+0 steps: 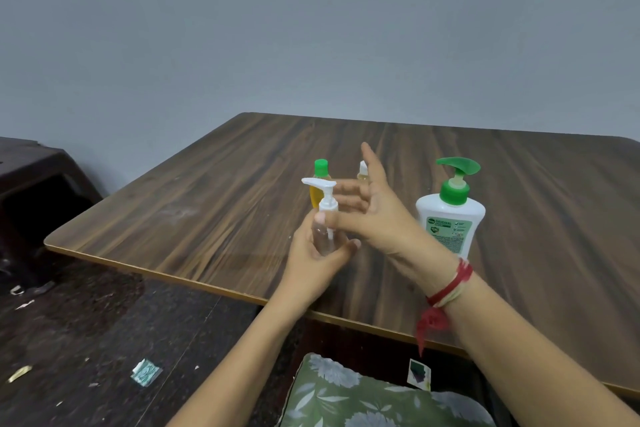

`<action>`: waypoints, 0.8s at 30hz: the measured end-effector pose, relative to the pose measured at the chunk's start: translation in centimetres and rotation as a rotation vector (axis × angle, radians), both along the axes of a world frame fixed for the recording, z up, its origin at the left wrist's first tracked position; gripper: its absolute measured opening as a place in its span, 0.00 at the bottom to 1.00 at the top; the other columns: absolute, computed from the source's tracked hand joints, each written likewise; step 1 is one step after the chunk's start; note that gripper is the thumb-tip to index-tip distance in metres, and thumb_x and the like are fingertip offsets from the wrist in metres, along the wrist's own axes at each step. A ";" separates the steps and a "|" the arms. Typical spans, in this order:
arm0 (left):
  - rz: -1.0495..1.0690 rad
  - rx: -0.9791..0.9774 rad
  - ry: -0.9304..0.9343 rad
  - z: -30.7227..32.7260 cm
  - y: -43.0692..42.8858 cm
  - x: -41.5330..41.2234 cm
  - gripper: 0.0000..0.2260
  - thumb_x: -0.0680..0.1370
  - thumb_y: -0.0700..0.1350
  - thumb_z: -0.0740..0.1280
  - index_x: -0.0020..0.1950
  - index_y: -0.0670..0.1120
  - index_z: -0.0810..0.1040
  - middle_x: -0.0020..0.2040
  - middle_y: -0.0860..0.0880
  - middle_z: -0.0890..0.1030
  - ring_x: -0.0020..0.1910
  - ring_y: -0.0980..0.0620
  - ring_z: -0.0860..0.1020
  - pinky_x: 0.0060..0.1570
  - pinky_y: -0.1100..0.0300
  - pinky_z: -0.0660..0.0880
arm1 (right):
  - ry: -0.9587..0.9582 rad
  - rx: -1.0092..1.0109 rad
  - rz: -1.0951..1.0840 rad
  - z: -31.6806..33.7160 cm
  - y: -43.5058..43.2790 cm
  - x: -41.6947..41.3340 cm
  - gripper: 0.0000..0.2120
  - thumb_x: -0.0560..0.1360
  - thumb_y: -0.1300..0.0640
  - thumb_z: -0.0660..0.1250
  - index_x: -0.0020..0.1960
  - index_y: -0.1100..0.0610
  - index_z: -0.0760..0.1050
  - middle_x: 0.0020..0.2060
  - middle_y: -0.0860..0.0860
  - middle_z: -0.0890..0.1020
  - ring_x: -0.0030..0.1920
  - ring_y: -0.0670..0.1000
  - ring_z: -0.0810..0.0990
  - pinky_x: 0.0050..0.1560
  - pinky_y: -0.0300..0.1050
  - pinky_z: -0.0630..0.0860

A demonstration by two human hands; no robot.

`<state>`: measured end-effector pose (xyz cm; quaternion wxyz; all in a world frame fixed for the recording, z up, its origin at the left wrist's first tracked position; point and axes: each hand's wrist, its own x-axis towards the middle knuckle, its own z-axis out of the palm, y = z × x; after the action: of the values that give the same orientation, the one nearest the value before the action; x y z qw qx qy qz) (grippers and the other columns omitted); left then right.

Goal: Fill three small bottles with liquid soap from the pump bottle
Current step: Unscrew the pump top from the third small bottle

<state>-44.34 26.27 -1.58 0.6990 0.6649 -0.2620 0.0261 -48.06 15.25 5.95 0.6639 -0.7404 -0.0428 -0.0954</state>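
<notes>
While the left hand [313, 258] wraps the clear small bottle [323, 239] (white pump top), the right hand [375, 215] spreads open just beside it, pump bottle [450, 218] beyond.

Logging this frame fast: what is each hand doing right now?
Left hand: closed around the small clear bottle with the white pump top.
Right hand: open, fingers spread, holding nothing.
</notes>
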 end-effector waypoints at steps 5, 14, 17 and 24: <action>-0.028 -0.027 -0.017 0.1 -0.2 0.2 0.21 0.71 0.36 0.71 0.64 0.45 0.74 0.57 0.47 0.82 0.59 0.49 0.79 0.60 0.46 0.76 | -0.177 -0.187 -0.210 -1.2 0.7 0.4 0.46 0.62 0.58 0.80 0.72 0.43 0.59 0.37 0.46 0.81 0.40 0.44 0.79 0.48 0.36 0.74; -0.015 0.006 -0.004 -0.7 0.2 0.1 0.12 0.70 0.40 0.73 0.48 0.43 0.72 0.36 0.47 0.76 0.36 0.50 0.76 0.40 0.55 0.73 | -0.232 0.041 -0.202 1.5 -0.5 0.1 0.36 0.68 0.63 0.75 0.69 0.49 0.61 0.40 0.53 0.85 0.40 0.44 0.82 0.46 0.37 0.76; -0.021 0.024 -0.013 -0.8 0.1 0.2 0.12 0.70 0.40 0.73 0.47 0.42 0.71 0.36 0.45 0.75 0.36 0.49 0.75 0.40 0.53 0.73 | -0.250 0.103 -0.186 2.5 -0.5 -0.3 0.35 0.69 0.65 0.74 0.70 0.52 0.61 0.39 0.52 0.84 0.38 0.42 0.81 0.43 0.32 0.75; -0.014 0.075 -0.050 -1.3 0.3 0.2 0.11 0.71 0.40 0.73 0.47 0.43 0.72 0.37 0.44 0.76 0.38 0.52 0.76 0.47 0.56 0.75 | -0.289 0.170 -0.216 3.4 -0.8 -0.5 0.32 0.70 0.65 0.73 0.67 0.50 0.63 0.42 0.56 0.84 0.44 0.47 0.82 0.53 0.39 0.77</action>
<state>-44.16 26.58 -2.83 0.6668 0.6881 -0.2848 0.0279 -48.61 14.47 9.31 0.6969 -0.6605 -0.0499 -0.2748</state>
